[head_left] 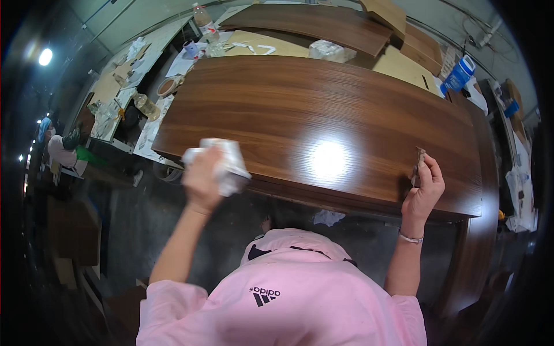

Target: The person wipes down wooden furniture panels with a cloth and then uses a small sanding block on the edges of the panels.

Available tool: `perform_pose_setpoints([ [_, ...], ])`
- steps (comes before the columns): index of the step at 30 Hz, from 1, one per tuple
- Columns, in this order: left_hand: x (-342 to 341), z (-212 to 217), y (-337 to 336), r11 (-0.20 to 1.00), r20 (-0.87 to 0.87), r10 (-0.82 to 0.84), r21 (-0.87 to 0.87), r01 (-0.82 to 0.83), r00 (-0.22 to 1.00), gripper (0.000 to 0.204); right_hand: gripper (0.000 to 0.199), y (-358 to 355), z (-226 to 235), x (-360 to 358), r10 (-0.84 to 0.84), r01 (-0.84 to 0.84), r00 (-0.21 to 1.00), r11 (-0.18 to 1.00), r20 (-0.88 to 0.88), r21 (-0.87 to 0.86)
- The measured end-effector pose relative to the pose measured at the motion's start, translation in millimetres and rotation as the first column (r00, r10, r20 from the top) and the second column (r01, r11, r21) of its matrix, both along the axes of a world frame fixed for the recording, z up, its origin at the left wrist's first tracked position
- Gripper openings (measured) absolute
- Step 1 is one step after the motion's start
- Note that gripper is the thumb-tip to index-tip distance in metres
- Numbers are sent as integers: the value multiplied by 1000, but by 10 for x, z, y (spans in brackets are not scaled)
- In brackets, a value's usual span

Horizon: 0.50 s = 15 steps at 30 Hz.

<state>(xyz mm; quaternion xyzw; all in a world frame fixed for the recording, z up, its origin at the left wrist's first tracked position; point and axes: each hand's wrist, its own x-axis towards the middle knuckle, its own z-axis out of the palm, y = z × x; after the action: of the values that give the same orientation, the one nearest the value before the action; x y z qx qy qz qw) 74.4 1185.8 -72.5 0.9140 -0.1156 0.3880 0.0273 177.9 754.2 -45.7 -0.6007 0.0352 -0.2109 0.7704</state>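
My left hand [202, 180] is closed round a folded white cloth [231, 167], at the near left edge of a glossy dark-brown wooden panel [277, 109]. Hand and cloth are slightly blurred. Toward the panel's right end, my right hand [426, 187] pinches a small, thin brown-and-grey piece [419, 164] upright between thumb and fingers, just over the surface. What kind of piece it is I cannot make out. A bright lamp reflection lies on the panel between the two hands.
Behind the panel stand a clear plastic-wrapped bundle [332, 51], a blue bottle [459, 74], cardboard [421, 49] and another brown panel [311, 24]. Bottles, one a yellowish bottle [146, 106], stand at the left. A crumpled white scrap [329, 217] lies below the near edge. Another person [66, 151] is far left.
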Motion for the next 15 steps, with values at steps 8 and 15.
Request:
perform_pose_setpoints([
  [8, 95, 609, -39, 768, 95, 133, -640, -42, 987, 36, 17, 337, -125, 21, 8, -17, 996, 994, -86, -109],
  [15, -2, -256, 702, 969, 49, 83, -238, -69, 995, 26, 18, 239, -289, 36, -13, 13, 1000, 992, -4, -123],
])
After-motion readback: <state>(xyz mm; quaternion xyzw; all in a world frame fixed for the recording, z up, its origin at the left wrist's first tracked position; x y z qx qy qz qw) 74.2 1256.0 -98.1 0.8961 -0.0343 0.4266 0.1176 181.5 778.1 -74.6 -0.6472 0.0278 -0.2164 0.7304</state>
